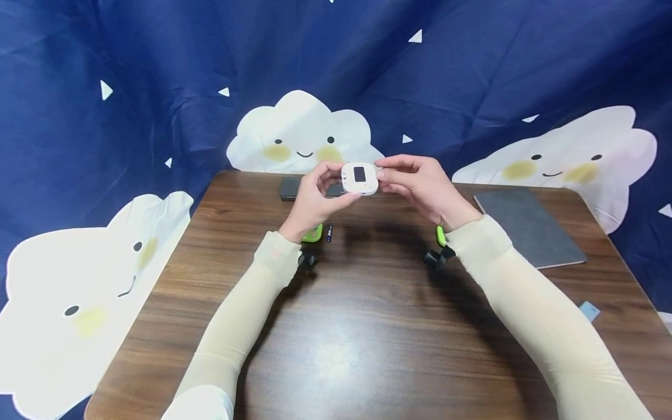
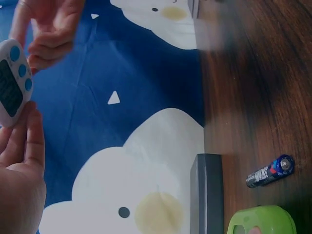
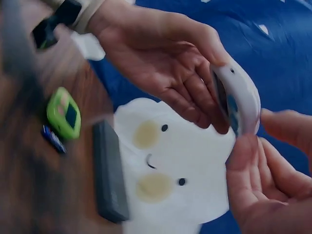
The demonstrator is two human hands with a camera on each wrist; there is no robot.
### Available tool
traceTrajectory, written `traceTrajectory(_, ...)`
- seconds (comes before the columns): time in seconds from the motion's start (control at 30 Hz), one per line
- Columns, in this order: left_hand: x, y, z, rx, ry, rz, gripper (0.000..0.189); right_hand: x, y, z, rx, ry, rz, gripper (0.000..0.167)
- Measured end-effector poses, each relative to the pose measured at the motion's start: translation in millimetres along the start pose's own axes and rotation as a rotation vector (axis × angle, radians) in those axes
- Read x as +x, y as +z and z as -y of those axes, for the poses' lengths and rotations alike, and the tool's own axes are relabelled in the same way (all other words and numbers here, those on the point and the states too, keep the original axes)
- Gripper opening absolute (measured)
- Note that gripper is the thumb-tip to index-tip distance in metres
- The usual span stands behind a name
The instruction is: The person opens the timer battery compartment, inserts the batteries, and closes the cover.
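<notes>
A small white digital timer (image 1: 359,179) is held up above the far part of the table. Its dark screen and three blue buttons face the left wrist camera; a dark rectangle shows on the side toward the head camera. The left hand (image 1: 318,191) grips the timer at its left and lower edges between thumb and fingers. At the opposite edge, the right hand (image 1: 420,182) pinches the rim with thumb and fingertips. Below the left hand, a green timer (image 2: 265,220) lies on the table beside a dark blue battery (image 2: 270,171).
A long dark box (image 1: 290,188) lies near the back edge of the wooden table (image 1: 336,315). The grey notebook (image 1: 530,227) is at the right, and a light blue piece (image 1: 589,311) lies near the right forearm. A blue curtain (image 1: 315,52) with cloud prints hangs behind.
</notes>
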State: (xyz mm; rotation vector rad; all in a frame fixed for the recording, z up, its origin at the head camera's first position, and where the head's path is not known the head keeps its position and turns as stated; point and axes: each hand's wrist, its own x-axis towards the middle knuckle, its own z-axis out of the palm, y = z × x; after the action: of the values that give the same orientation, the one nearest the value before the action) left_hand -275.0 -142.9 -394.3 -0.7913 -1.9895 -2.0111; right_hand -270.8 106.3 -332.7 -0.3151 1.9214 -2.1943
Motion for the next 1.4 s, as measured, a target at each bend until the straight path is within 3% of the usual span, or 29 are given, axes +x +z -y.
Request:
traceTrajectory(0.2,0.2,2.3,-0.2,-0.009,-0.014,-0.018,0.056,-25.5,16.7,3.2,-0.537,-0.343,-0.145,0.031)
traceTrajectory(0.3,0.4,2.1,-0.5,-0.012,-0.007,-0.022,0.056,-33.9,24.1,-0.2,-0.702,-0.473,-0.170,0.034)
traceTrajectory(0.4,0.6,2.6,0.5,-0.013,0.002,-0.010,0.057,-38.8,29.2,-5.3,-0.790,-0.558,-0.196,0.036)
traceTrajectory(0.67,-0.4,6.3,3.5,-0.009,0.026,0.012,0.058,-43.6,33.6,-17.2,-0.876,-0.656,-0.216,0.040)
traceTrajectory(1.0,-2.1,6.8,3.9,-0.052,0.019,0.035,0.054,-46.7,33.6,-18.8,-0.885,-0.687,-0.237,0.038)
traceTrajectory(1.17,-2.7,5.0,1.0,-0.086,0.013,0.041,0.052,-48.8,32.5,-18.2,-0.853,-0.655,-0.276,0.036)
traceTrajectory(1.4,-2.4,3.4,0.9,-0.063,0.028,0.071,0.055,-48.4,27.7,-18.0,-0.797,-0.572,-0.322,0.030)
